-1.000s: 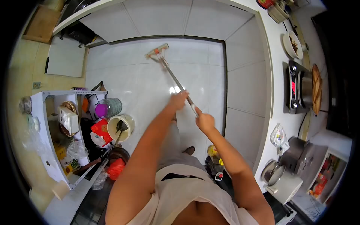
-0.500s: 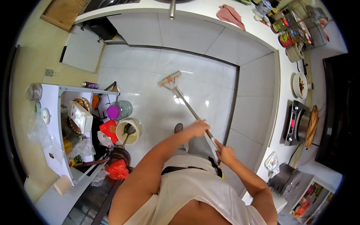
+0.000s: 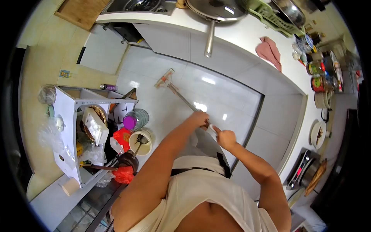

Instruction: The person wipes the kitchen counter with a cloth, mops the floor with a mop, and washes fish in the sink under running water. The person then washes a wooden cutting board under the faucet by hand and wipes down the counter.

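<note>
A long-handled mop slants from my body across the pale tiled floor. Its flat mop head touches the tiles near the cabinets at the upper left. My left hand wraps round the middle of the handle. Higher up, close to the handle's end, my right hand is closed on it too. Beyond the left forearm stand a cream bucket with a ladle-like tool in it and a large clear bottle with a purple cap.
A cluttered white shelf stands on the left beside an open cabinet door. White cabinets border the floor ahead and right. The long handle of a lidded pan juts past the counter edge. A pink cloth lies on the counter.
The view has turned and tilted up, showing more of the counter and pan. The mop head has shifted toward the open cabinet on the left. Both hands keep their hold on the handle.
</note>
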A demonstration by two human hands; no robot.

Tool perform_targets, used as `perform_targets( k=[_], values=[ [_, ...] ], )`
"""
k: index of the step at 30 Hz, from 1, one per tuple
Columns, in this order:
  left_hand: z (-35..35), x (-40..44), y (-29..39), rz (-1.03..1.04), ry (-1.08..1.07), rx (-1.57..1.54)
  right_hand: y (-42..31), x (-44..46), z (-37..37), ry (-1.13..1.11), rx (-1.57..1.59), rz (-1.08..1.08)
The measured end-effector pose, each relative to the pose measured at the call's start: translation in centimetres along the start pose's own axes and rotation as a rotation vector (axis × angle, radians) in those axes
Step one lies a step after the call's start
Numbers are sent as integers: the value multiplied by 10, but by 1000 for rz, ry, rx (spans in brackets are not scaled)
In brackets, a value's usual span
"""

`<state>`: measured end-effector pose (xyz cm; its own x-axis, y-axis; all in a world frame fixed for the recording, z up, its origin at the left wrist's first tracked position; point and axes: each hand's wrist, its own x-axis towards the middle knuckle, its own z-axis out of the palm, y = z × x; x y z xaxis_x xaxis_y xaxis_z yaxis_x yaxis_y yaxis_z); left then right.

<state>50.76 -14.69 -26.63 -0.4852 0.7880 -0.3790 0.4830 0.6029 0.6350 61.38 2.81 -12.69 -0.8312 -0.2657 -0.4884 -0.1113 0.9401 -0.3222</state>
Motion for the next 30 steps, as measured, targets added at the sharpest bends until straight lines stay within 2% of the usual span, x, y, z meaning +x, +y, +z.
perform_targets(
  k=[1,2,3,4,6,9,12,14,15,16,17,19,21,22,25,28,30],
  values=[
    [-12,-5,-32,-66,131,-5,-13,38,-5,13,10,-5],
    [-40,-13,-49,-205,117,-4,-28,73,-10,21,19,-9],
    [-62,-25,-73,-235,165,-62,-43,106,-14,-11,18,-12],
    [-70,-32,-102,-300,186,16,-58,141,-20,-34,16,-13],
    [-114,-38,-141,-482,81,44,-88,197,-25,9,43,-40],
    [-132,-41,-197,-493,265,86,-116,252,-34,43,75,-42],
    [-138,-13,-200,-520,262,146,-107,267,-50,34,-3,48],
    [-155,14,-175,-409,83,-9,-84,243,-89,35,31,128],
    [-145,24,-160,-296,183,-59,-72,226,-104,13,36,183],
    [-133,52,-149,-225,-8,-74,-61,205,-116,-9,40,239],
    [-112,58,-130,-1,165,82,-52,181,-125,-4,-10,273],
    [-130,73,-60,-7,-262,-20,-44,122,-136,-36,-6,367],
    [-125,71,-7,160,-430,-57,-52,67,-148,-97,-33,474],
    [-121,68,16,240,-463,-55,-61,44,-157,-158,-20,543],
    [-112,59,70,484,-595,-40,-89,-14,-173,-125,28,683],
    [-111,55,96,654,-593,-50,-105,-45,-180,84,152,717],
    [-122,60,98,705,-613,-171,-124,-42,-212,162,435,851]
  ],
)
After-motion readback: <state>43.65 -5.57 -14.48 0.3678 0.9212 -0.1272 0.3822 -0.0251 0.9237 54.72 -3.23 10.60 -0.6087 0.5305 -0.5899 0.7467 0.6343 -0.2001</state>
